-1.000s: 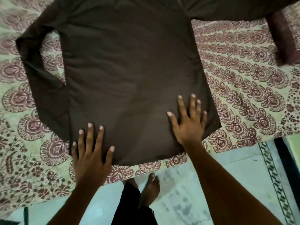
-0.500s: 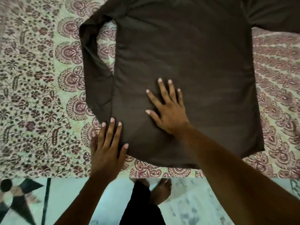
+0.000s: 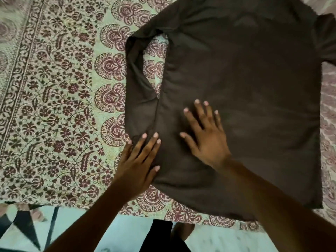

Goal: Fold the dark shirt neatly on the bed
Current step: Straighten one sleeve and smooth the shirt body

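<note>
Left hand [image 3: 139,159] flat on the shirt's [image 3: 245,99] left edge, fingers close together; right hand [image 3: 205,137] flat mid-shirt, fingers splayed.

Head view, steeply down, close.

Pale teal floor [image 3: 118,233] runs along the bottom of the view. Black triangular tile pattern [image 3: 23,228] at lower left. Bare foot [image 3: 182,231] stands on the floor near centre, black trouser leg [image 3: 160,239] just left of it.
</note>
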Demonstrator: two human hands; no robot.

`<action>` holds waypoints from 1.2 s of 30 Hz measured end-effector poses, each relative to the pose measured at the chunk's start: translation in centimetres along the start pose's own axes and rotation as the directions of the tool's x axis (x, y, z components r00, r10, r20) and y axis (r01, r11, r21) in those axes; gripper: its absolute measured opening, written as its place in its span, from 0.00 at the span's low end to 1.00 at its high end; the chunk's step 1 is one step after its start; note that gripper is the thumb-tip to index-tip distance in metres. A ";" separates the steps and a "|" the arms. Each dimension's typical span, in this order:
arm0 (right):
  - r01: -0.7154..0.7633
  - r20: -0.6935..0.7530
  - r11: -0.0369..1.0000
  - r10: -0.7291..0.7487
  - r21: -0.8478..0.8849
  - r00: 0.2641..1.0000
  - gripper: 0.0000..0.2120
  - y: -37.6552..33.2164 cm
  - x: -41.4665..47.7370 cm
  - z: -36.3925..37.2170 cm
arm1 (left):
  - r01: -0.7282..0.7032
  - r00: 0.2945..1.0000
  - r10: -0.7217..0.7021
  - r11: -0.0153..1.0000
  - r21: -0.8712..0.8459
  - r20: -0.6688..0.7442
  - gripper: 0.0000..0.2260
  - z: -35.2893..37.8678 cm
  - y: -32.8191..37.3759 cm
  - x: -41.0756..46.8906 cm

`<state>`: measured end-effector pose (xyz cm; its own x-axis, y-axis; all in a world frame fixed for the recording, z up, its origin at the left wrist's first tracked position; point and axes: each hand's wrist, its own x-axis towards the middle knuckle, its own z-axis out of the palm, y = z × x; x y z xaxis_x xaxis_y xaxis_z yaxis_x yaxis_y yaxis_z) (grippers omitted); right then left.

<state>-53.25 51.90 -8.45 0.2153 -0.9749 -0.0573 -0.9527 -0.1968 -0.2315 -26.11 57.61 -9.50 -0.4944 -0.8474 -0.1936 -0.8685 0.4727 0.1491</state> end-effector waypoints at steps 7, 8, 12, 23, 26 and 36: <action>0.379 0.213 0.923 -0.357 -0.070 0.909 0.39 -2.9 -4.1 2.6 | 0.041 0.985 -0.070 0.983 -0.179 -0.156 0.24 -3.5 -1.2 5.5; 0.439 0.230 0.898 -0.419 -0.039 0.878 0.38 -3.0 -4.8 2.6 | 0.054 0.986 -0.076 0.988 -0.142 -0.149 0.25 -4.1 -1.4 7.6; 0.485 0.128 0.874 -0.483 0.019 0.866 0.31 -1.0 -2.2 0.9 | -0.038 0.999 0.038 0.999 0.017 -0.012 0.32 -4.0 -4.0 11.8; 0.443 0.107 0.892 -0.434 -0.086 0.894 0.30 6.9 13.2 0.1 | 0.010 0.991 -0.006 1.000 0.027 -0.135 0.27 -6.4 -4.9 18.7; 0.446 0.004 0.895 -0.446 -0.019 0.895 0.27 8.1 15.2 -0.5 | 0.111 0.990 -0.109 0.994 0.015 -0.094 0.32 -6.8 -5.4 22.7; 0.217 0.006 0.971 -0.219 0.096 0.976 0.31 6.0 23.5 -0.8 | 0.192 0.848 -0.321 0.928 -0.319 -0.423 0.16 -7.7 -5.5 22.0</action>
<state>-54.12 27.72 -10.42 0.4197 -0.9076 -0.0107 -0.8581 -0.3929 -0.3305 -31.97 34.54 -7.06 -0.1260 -0.9721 0.1979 -0.8896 0.1990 0.4110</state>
